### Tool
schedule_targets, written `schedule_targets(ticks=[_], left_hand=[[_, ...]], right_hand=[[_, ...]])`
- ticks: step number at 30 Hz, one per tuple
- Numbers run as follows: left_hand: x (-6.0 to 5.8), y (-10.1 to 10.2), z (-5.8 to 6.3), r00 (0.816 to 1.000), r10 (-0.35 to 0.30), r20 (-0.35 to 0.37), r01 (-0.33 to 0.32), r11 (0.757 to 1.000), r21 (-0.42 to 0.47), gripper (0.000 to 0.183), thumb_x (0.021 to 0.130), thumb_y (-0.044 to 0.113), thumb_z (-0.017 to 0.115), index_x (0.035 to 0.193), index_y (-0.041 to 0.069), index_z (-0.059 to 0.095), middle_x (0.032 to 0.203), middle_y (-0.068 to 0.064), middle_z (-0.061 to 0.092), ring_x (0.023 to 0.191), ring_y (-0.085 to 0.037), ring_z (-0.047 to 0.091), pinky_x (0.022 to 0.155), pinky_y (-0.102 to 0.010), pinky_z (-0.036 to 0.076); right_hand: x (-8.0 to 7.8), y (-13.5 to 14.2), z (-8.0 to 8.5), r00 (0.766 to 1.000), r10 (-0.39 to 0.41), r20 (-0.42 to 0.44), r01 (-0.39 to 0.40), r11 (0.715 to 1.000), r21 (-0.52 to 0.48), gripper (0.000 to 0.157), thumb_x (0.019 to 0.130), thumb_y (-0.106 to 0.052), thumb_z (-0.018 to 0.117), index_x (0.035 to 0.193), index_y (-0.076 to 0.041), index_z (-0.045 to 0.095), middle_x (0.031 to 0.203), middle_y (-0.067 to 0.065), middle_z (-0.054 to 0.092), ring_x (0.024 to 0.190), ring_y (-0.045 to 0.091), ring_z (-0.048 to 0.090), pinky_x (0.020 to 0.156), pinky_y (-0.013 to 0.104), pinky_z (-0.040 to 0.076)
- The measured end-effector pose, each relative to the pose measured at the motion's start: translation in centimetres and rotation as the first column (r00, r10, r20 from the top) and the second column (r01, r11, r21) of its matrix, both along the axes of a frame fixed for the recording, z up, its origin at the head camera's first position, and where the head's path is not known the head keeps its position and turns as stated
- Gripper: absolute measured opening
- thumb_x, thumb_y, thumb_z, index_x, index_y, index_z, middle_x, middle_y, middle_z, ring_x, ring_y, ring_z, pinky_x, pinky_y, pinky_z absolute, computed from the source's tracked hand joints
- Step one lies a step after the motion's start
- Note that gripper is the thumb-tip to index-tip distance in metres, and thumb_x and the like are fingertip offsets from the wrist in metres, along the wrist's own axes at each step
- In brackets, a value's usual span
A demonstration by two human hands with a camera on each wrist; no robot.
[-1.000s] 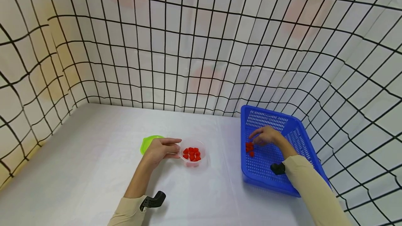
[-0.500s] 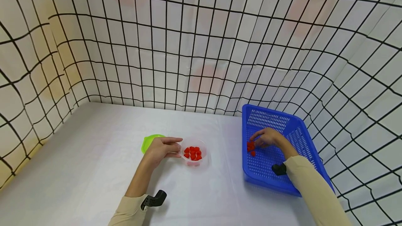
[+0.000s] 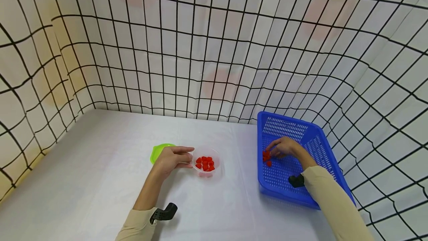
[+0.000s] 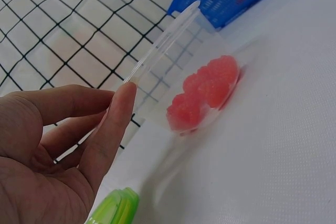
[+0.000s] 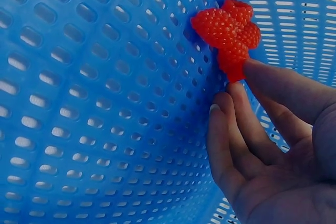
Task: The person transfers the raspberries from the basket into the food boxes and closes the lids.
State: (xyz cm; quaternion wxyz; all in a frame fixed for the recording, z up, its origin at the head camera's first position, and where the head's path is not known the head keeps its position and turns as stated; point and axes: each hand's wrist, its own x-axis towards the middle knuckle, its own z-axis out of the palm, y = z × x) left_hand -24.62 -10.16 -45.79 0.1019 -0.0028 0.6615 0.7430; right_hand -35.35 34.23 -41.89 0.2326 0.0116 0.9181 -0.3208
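Note:
In the head view my left hand (image 3: 169, 161) is beside a clear plastic tub (image 3: 207, 151) on the white table. Its thumb and fingers pinch the tub's rim, as the left wrist view shows. Several red raspberries (image 4: 205, 87) lie in the tub's bottom. My right hand (image 3: 283, 147) reaches down into the blue basket (image 3: 284, 196). There, thumb and fingertips pinch the lowest raspberry (image 5: 233, 66) of a small cluster by the basket's wall. More raspberries (image 5: 216, 27) sit just above it, partly overlapping one another.
A bright green lid-like piece (image 3: 159, 152) lies behind my left hand, partly covered by it. Black wire mesh (image 3: 214, 70) with white sheeting behind it encloses the back and sides. The basket stands at the right, near the mesh.
My right hand has lowered slightly toward the raspberries in the basket, and its fingers now meet one. The left hand and the tub have hardly moved.

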Motion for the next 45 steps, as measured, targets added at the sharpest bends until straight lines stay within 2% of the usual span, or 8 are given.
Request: schedule_targets(ticks=[9, 15, 22, 29, 38, 45], left_hand=[[0.0, 0.0, -0.1, 1.0, -0.013, -0.006, 0.013, 1.0, -0.008, 0.035, 0.093, -0.002, 0.067, 0.127, -0.01, 0.065, 0.108, -0.025, 0.07, 0.076, -0.018, 0.072, 0.077, -0.034, 0.065], [0.1, 0.0, 0.1, 1.0, -0.007, -0.004, 0.007, 1.0, -0.011, 0.034, 0.093, -0.001, 0.067, 0.125, -0.009, 0.067, 0.104, -0.021, 0.071, 0.076, -0.018, 0.072, 0.078, -0.035, 0.065], [0.2, 0.0, 0.1, 1.0, -0.002, 0.0, 0.002, 1.0, -0.007, 0.033, 0.093, -0.002, 0.067, 0.125, -0.009, 0.067, 0.106, -0.023, 0.071, 0.077, -0.018, 0.072, 0.079, -0.036, 0.065], [0.1, 0.0, 0.1, 1.0, -0.005, 0.001, 0.005, 1.0, -0.008, 0.033, 0.093, -0.001, 0.067, 0.125, -0.009, 0.067, 0.104, -0.022, 0.071, 0.076, -0.018, 0.072, 0.079, -0.036, 0.065], [0.1, 0.0, 0.1, 1.0, -0.006, -0.003, 0.006, 1.0, -0.007, 0.033, 0.093, -0.001, 0.067, 0.125, -0.009, 0.067, 0.103, -0.022, 0.071, 0.076, -0.018, 0.071, 0.079, -0.036, 0.065], [0.1, 0.0, 0.1, 1.0, -0.004, 0.002, 0.004, 1.0, -0.002, 0.034, 0.092, -0.002, 0.067, 0.125, -0.009, 0.067, 0.109, -0.026, 0.07, 0.077, -0.018, 0.071, 0.08, -0.037, 0.064]], right_hand=[[0.3, 0.1, 0.0, 1.0, -0.01, -0.008, 0.01, 1.0, -0.006, 0.024, 0.091, -0.001, 0.066, 0.113, -0.001, 0.074, 0.117, 0.022, 0.07, 0.107, 0.033, 0.069, 0.09, 0.045, 0.062], [0.6, 0.0, 1.0, 1.0, 0.001, -0.028, -0.002, 1.0, -0.015, 0.025, 0.09, -0.001, 0.066, 0.114, 0.001, 0.074, 0.12, 0.022, 0.07, 0.108, 0.034, 0.068, 0.092, 0.046, 0.061], [0.6, 0.0, 2.3, 0.997, 0.027, -0.076, -0.028, 0.999, -0.016, 0.024, 0.09, -0.005, 0.071, 0.113, -0.001, 0.075, 0.122, 0.022, 0.068, 0.102, 0.027, 0.07, 0.089, 0.042, 0.062], [0.8, 0.0, 4.0, 0.993, 0.044, -0.107, -0.048, 0.998, -0.037, 0.023, 0.093, -0.006, 0.069, 0.114, -0.002, 0.075, 0.124, 0.023, 0.067, 0.104, 0.028, 0.071, 0.093, 0.045, 0.061], [1.3, -0.7, 7.1, 0.984, 0.074, -0.164, -0.08, 0.996, -0.032, 0.026, 0.093, -0.013, 0.07, 0.118, -0.004, 0.074, 0.123, 0.022, 0.069, 0.107, 0.03, 0.071, 0.096, 0.048, 0.059], [1.7, -1.8, 9.1, 0.969, 0.127, -0.211, -0.134, 0.991, -0.022, 0.027, 0.094, -0.018, 0.071, 0.119, -0.007, 0.074, 0.118, 0.016, 0.073, 0.108, 0.031, 0.071, 0.093, 0.044, 0.061]])
